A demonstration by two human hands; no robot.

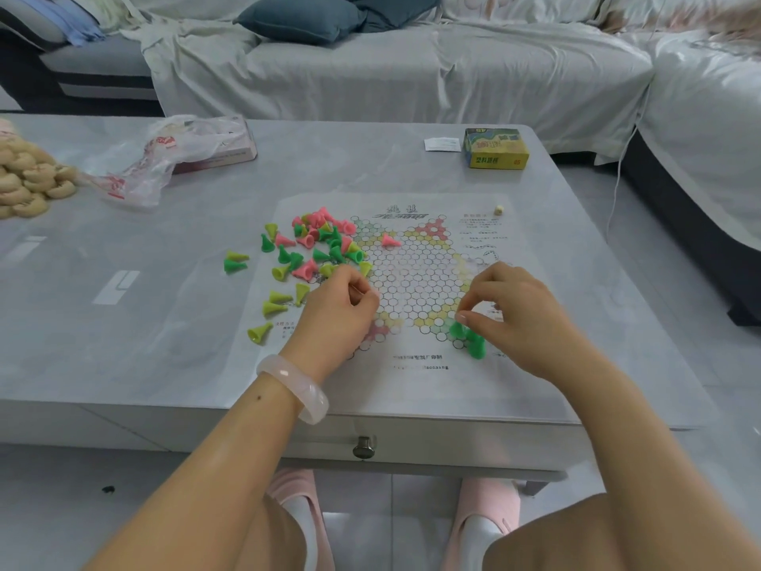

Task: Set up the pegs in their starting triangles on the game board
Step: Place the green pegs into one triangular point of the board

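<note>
I see my right hand point(510, 319) fingers point(465, 319) pinching a green cone-shaped plastic peg point(456, 329); my left hand point(341, 311) fingers curl, contents unclear, pile of loose pegs point(313, 245) just beyond.

a red number "45" shows on the front face of the yellow-and-green cardboard box point(496, 149) at the bench's far edge; its chinese lettering and the print on the white paper game sheet point(416, 366) are too blurred to read.

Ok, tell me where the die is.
Head view: the die sits on the game board sheet's far right corner, nearer than the yellow box.
</note>
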